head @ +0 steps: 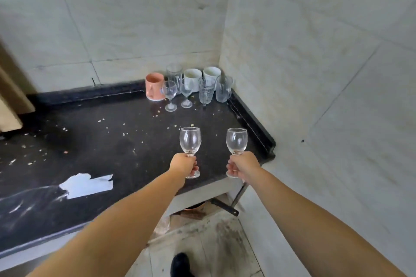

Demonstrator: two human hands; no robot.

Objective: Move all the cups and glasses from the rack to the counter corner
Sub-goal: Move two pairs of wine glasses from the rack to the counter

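A person's left hand (183, 163) closes its fingers around the stem of a clear wine glass (190, 141), held upright above the near edge of a dark stone counter (101, 141); the right hand (242, 165) grips the stem of a second wine glass (236, 141) the same way, its bowl level with the first and well apart from it; both bowls stand free above the curled fingers, and the feet show just below the hands; in the counter corner, against the tiled walls, stand a pink cup (154, 86), two white mugs (192, 77), several clear tumblers (206, 93) and two more stemmed glasses (170, 95); pale crumbs dot the counter, and a torn white scrap (86, 184) lies near its front edge.
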